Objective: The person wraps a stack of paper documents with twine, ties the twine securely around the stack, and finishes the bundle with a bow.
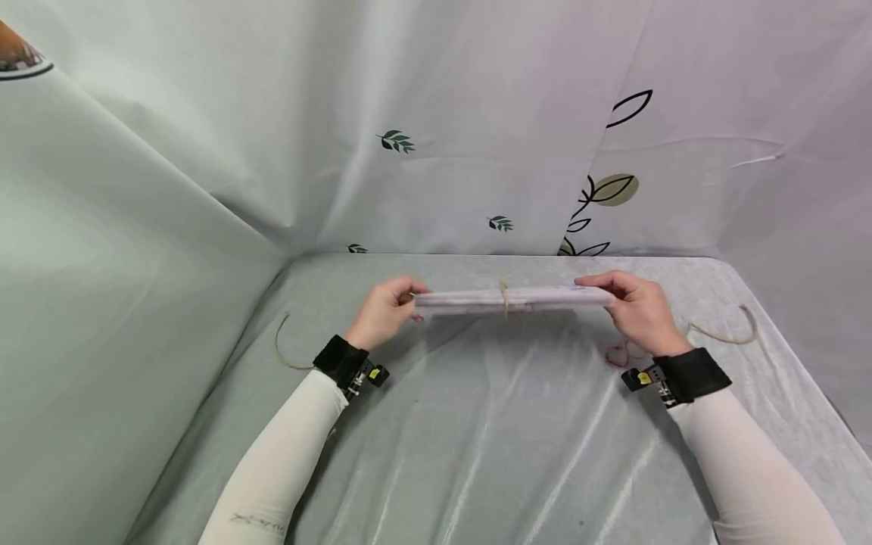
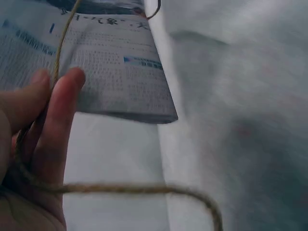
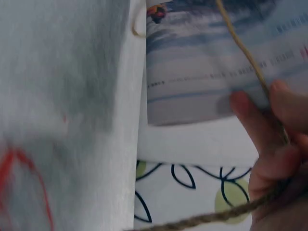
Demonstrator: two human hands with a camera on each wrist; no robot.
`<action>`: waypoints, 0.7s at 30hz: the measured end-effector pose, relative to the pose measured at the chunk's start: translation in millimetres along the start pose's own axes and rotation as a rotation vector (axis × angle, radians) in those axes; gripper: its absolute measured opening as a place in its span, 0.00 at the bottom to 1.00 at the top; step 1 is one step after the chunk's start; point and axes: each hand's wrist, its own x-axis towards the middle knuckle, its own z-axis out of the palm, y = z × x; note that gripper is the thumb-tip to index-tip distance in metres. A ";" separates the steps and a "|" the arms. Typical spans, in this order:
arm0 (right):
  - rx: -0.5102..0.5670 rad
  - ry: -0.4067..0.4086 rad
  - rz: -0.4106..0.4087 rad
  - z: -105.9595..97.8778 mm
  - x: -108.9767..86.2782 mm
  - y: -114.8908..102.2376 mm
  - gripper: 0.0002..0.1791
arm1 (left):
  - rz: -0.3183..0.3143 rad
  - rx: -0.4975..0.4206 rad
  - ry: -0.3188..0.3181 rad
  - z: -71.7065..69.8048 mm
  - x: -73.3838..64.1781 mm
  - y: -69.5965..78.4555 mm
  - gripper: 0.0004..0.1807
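A folded newspaper bundle point(image 1: 456, 300) is raised above the table, seen nearly edge-on in the head view. Twine point(image 1: 505, 299) crosses its middle. At the bundle's left end is my left hand point(image 1: 381, 312); in the left wrist view its thumb and forefinger pinch a length of twine point(image 2: 62, 41) that runs along the printed newspaper face point(image 2: 106, 72). My right hand point(image 1: 643, 306), at the right end, likewise pinches twine point(image 3: 240, 45) over the newspaper's picture page point(image 3: 192, 91). Whether the fingers also grip the paper, I cannot tell.
Loose twine tails lie beyond each wrist, one on the left point(image 1: 278, 344) and one on the right point(image 1: 732, 338). A red string point(image 1: 616, 357) lies near the right wrist. Pale cloth covers the table point(image 1: 477, 439), and a leaf-patterned sheet point(image 1: 450, 189) hangs behind it.
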 end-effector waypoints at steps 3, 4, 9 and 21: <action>0.040 -0.121 0.011 -9.3 1.1 5.1 0.14 | 0.001 0.038 -0.074 2.5 -6.4 -3.5 0.10; 0.046 -0.171 0.021 -12.8 1.3 5.9 0.12 | 0.006 0.046 -0.110 3.1 -8.5 -4.3 0.10; 0.016 -0.422 0.140 -26.6 -0.2 8.5 0.10 | 0.024 0.132 -0.276 5.3 -18.9 -6.0 0.08; -0.005 -0.732 0.385 -16.8 -5.4 19.4 0.03 | -0.075 0.303 -0.364 9.6 -26.5 -11.8 0.02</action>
